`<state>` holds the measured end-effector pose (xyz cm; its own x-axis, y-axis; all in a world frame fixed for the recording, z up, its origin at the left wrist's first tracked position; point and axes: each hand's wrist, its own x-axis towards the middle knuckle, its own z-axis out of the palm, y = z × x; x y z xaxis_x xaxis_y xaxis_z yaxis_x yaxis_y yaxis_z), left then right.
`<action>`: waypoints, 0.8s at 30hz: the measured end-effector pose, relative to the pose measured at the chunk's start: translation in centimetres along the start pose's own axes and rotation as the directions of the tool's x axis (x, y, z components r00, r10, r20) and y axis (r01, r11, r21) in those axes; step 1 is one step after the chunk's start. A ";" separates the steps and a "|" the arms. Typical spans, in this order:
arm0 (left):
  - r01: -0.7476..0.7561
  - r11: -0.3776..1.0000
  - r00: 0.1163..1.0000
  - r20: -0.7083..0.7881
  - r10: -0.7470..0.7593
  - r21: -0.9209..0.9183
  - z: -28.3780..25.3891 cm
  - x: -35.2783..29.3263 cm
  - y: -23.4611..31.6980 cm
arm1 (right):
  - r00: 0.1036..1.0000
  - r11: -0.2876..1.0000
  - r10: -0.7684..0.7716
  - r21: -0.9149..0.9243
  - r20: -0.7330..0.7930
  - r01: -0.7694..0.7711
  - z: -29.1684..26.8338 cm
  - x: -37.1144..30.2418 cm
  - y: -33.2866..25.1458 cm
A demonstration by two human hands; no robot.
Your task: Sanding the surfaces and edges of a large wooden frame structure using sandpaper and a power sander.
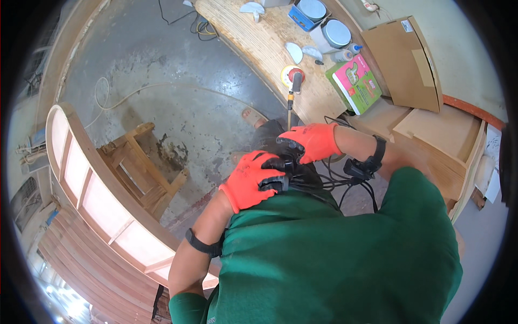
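Both of my hands wear orange-red gloves with black fingertips and are together at my waist. My left hand (pixel 254 181) has its fingers curled against a dark item at the front of the green shirt (pixel 334 243). Just ahead and to the right, my right hand (pixel 312 143) bends its fingers over the same dark area. What they grip blends with the black fingertips, so I cannot make it out. Several black cables (pixel 334 186) run from there toward a black device (pixel 359 169) near my right forearm. Black straps circle both forearms.
A wooden workbench (pixel 253 40) ahead carries an orbital sander (pixel 294 78), tubs (pixel 335 33), bottles and a pink-green box (pixel 357 83). A cardboard box (pixel 404 62) leans at right. A curved wooden frame (pixel 89 191) and a wooden stool (pixel 140 167) stand left. An air hose (pixel 156 85) crosses the floor.
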<state>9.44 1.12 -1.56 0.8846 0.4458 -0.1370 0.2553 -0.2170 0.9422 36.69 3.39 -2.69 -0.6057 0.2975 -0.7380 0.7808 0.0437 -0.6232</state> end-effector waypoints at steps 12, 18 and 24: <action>0.289 0.556 0.887 -0.001 -0.463 -0.779 0.8 -2.5 -0.4 | 0.999 0.999 -0.047 0.007 0.024 0.047 -0.7 -0.5 -1.1; 0.252 0.576 0.924 0.017 -0.382 -0.777 0.2 -3.2 -1.5 | 0.990 0.986 -0.132 -0.109 -0.057 0.125 0.3 0.0 -0.4; 0.323 0.506 0.914 0.127 -0.385 -0.800 -0.5 -3.4 -1.5 | 0.977 0.984 -0.177 -0.046 -0.119 0.173 1.0 0.3 0.4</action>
<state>5.87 0.42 -2.40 0.7600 0.3812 -0.5264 0.1033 0.7289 0.6768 36.63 2.57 -3.41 -0.7120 0.3964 -0.5796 0.6704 0.1382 -0.7290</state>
